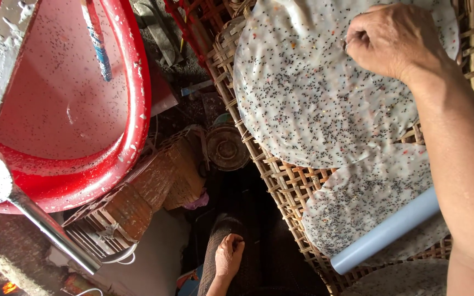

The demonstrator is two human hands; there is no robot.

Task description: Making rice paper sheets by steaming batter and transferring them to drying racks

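Right hand lay curled, fingers pinched on the far edge of the upper sesame-speckled rice paper sheet, spread flat on the woven bamboo rack. A pale blue tube lay diagonally across the lower sheet, under the forearm. Left hand rested loosely closed on the knee, well apart, holding nothing.

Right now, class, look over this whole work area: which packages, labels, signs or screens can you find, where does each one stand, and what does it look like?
None: no package, label, sign or screen shows anywhere in the picture.
Only unlabelled working things are in view: speckled rice-paper sheets on a woven bamboo rack, a pale blue tube and a red basin.
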